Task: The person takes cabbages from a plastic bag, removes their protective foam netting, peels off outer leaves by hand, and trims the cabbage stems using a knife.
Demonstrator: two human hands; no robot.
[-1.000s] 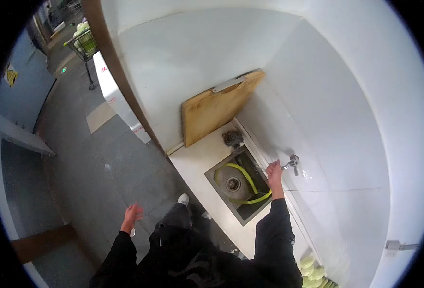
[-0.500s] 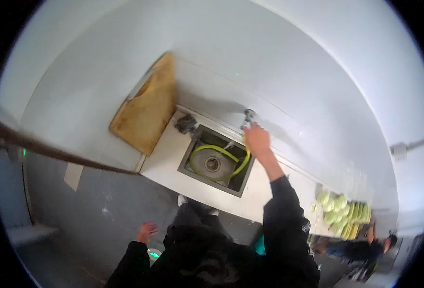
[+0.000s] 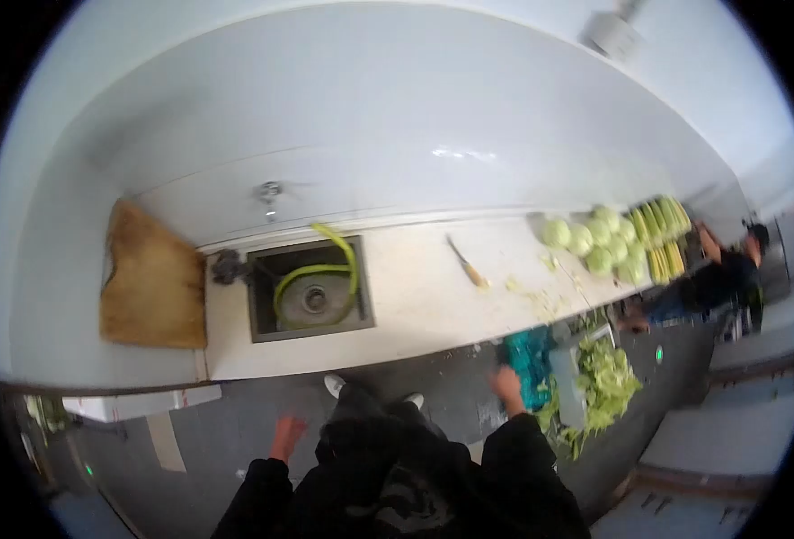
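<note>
My left hand (image 3: 287,437) hangs low over the floor beside my body, with its fingers loosely apart and nothing in it. My right hand (image 3: 506,388) is also below counter height, close to a turquoise crate (image 3: 529,364); its fingers are blurred, and no object shows in it. A yellow-green hose (image 3: 354,274) lies coiled in the dark sink (image 3: 367,325), one end resting over the back rim. On the wall above is a metal tap (image 3: 270,191). A knife (image 3: 465,261) with a light handle lies on the white counter (image 3: 415,296) to the right.
Round cabbages (image 3: 599,241) and stacked pale-green produce (image 3: 662,225) fill the counter's right end. Leafy trimmings (image 3: 608,373) heap in a container on the floor. A wooden board (image 3: 154,278) leans at the left wall. Another person (image 3: 707,283) is at the far right.
My right hand has left the tap and hose end and dropped down to my right side. The view has turned right, showing more of the counter. The hose end now rests over the sink's back rim.
</note>
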